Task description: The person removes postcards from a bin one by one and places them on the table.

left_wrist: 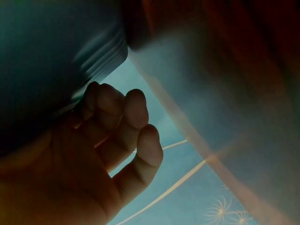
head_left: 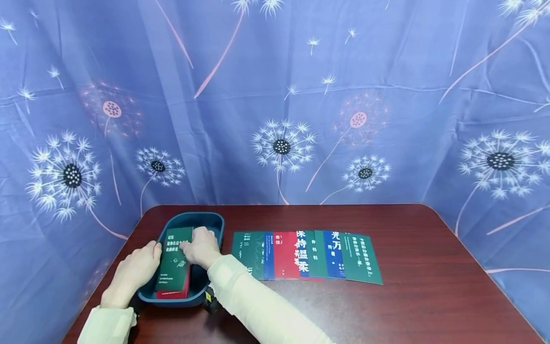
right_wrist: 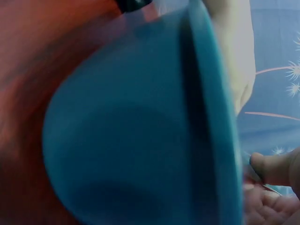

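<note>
A dark blue plastic basin stands at the table's left side. Inside it lies a green card with white print, on top of a red card. My left hand holds the basin's left rim; the left wrist view shows its fingers curled loosely along the outer wall. Reaching over the right rim, my right hand pinches the green card near its upper right edge. In the right wrist view the basin's wall hides much of the cards, while the thumb shows beyond the rim.
Right of the basin, a row of overlapping cards lies on the brown table, including a red card and a green card at the right end. A blue dandelion-print curtain hangs behind the table.
</note>
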Tool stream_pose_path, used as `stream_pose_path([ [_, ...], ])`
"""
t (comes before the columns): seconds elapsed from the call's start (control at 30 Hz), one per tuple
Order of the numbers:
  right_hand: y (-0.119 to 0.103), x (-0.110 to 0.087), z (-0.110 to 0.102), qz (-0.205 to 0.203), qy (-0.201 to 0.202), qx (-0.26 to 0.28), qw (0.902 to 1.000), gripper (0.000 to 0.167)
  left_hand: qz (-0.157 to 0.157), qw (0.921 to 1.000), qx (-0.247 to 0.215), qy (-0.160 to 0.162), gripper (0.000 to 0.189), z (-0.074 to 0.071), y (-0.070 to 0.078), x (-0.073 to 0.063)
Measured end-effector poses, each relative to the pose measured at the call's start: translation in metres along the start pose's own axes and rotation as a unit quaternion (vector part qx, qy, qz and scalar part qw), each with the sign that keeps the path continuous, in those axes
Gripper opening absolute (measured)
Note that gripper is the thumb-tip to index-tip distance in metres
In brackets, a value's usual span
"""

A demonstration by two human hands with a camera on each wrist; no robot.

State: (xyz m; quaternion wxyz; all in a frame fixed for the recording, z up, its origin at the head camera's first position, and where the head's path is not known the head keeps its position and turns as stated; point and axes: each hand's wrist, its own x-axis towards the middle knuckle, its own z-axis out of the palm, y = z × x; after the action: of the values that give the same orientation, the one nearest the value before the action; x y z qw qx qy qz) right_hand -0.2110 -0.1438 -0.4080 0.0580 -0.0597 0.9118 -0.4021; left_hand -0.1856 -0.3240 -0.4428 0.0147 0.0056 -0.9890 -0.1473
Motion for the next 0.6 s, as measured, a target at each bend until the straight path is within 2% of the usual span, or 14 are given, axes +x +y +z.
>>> stream_pose_path([
  [0.07, 0.0, 0.0, -0.005, -0.01, -0.009, -0.013, 0.9998, 0.028, -0.004, 1.0, 0.0, -0.002, 0.042, 0.0, 0.001, 0.0],
  [0.13, 0.001, 0.001, -0.008, -0.015, -0.023, -0.016, 0.9995, 0.025, -0.007, 1.0, 0.001, -0.004, 0.042, 0.0, 0.001, 0.001],
  [0.2, 0.002, 0.002, -0.011, -0.018, -0.04, -0.016, 0.9989, 0.029, -0.01, 0.9999, 0.002, -0.006, 0.042, 0.0, 0.001, 0.0],
  [0.3, 0.005, 0.001, -0.014, -0.033, -0.042, -0.032, 0.998, 0.043, -0.006, 1.0, 0.001, -0.002, 0.041, 0.0, 0.001, 0.0],
  [0.43, 0.007, 0.001, -0.018, -0.074, -0.009, -0.064, 0.9951, 0.054, 0.0, 1.0, 0.001, 0.004, 0.038, -0.001, 0.001, -0.002],
  [0.6, 0.008, 0.0, -0.027, -0.103, 0.028, -0.053, 0.9929, 0.051, 0.008, 0.9999, 0.001, 0.006, 0.037, 0.0, 0.002, -0.002],
])
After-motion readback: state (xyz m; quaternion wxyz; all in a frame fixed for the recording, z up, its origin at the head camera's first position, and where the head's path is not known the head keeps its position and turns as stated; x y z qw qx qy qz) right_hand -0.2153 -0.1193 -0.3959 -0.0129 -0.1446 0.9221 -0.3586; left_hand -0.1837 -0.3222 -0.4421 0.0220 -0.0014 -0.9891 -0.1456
